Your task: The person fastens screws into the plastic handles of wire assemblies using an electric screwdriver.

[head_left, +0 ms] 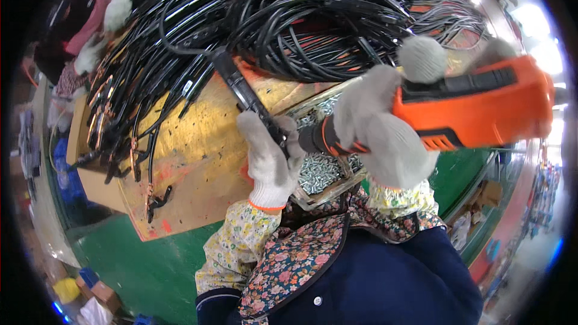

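Observation:
My left hand (269, 157), in a white knit glove, grips a black cable connector (241, 90) that runs up into the cable pile. My right hand (385, 126), also gloved, holds an orange and black electric screwdriver (481, 108). Its black nose (316, 138) points left and meets the connector at my left fingers. Below both hands lies a tray of small silver screws (322, 168), partly hidden by my hands.
A large heap of black cables (289, 18) covers the far part of the yellowish wooden board (192, 150). More cables with copper terminals (120, 120) hang off its left side. Another person's gloved hands (114, 12) work at the upper left. Green floor (144, 259) lies below.

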Motion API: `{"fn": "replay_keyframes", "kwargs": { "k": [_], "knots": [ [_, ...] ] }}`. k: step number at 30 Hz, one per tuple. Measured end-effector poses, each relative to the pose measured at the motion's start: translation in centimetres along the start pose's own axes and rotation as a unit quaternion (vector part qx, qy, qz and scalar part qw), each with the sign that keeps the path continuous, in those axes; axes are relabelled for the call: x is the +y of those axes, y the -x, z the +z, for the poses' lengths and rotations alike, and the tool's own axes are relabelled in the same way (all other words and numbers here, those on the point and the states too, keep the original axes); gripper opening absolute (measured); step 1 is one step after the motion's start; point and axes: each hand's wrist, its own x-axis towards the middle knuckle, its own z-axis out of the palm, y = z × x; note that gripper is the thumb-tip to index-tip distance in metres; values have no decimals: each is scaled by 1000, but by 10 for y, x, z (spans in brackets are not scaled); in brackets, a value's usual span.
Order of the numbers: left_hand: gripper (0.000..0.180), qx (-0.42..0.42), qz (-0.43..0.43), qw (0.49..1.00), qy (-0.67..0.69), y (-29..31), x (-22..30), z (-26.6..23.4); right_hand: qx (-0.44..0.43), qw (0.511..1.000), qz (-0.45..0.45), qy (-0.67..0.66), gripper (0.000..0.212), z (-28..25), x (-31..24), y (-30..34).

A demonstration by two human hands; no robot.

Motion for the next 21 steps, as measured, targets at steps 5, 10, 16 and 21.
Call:
{"fn": "replay_keyframes", "kwargs": {
  "k": [5, 10, 16, 21],
  "knots": [
    [70, -203, 74, 976, -3, -9, -7, -14, -141, 961, -119, -208, 56, -69, -9, 4],
    [74, -222, 86, 971, -5, -7, -6, -22, 276, 957, -67, 65, 60, -83, -9, 46],
    [75, -140, 117, 983, -31, 1, -2, -3, 382, 920, -68, 57, 48, -92, 4, 64],
    [75, -133, 103, 985, -42, 2, -1, -2, 415, 904, -27, 101, 49, -90, 10, 62]
  ]
}}
